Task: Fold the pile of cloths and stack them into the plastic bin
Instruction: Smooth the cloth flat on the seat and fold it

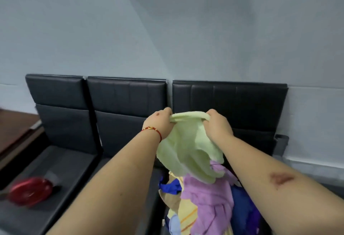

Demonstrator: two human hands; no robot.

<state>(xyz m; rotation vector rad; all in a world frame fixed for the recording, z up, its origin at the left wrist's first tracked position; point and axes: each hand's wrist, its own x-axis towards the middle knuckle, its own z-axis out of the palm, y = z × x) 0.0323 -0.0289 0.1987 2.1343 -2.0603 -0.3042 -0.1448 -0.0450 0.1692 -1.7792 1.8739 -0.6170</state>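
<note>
Pale green terry cloth [188, 145] raised in both hands above a heap of mixed coloured cloths [204, 201].

Left hand [159, 123] and right hand [216, 125] each closed in a grip on the bunched top edge, close together; rest of the green cloth hanging below and between the wrists, its lower edge touching a crumpled lilac cloth [210, 197] on the heap, in front of black padded seats [126, 102].
</note>
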